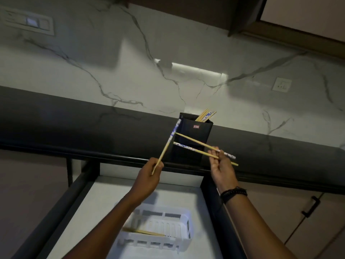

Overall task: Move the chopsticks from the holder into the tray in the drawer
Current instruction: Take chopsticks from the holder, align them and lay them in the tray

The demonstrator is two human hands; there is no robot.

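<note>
A black square holder (197, 131) stands on the dark counter against the marble wall, with several wooden chopsticks (206, 115) sticking out of its top. My left hand (149, 176) grips one chopstick (169, 144) that points up towards the holder's left edge. My right hand (221, 167) pinches two chopsticks (194, 144) that lie crossways in front of the holder. Below, the open drawer (104, 193) holds a white slotted tray (168, 227). Chopsticks (147, 232) lie in the tray, partly hidden by my left forearm.
The dark counter edge (74, 150) runs across above the drawer. A cabinet door with a black handle (310, 206) is at the right. Wall sockets (281, 84) and a switch plate (29, 22) sit on the marble backsplash.
</note>
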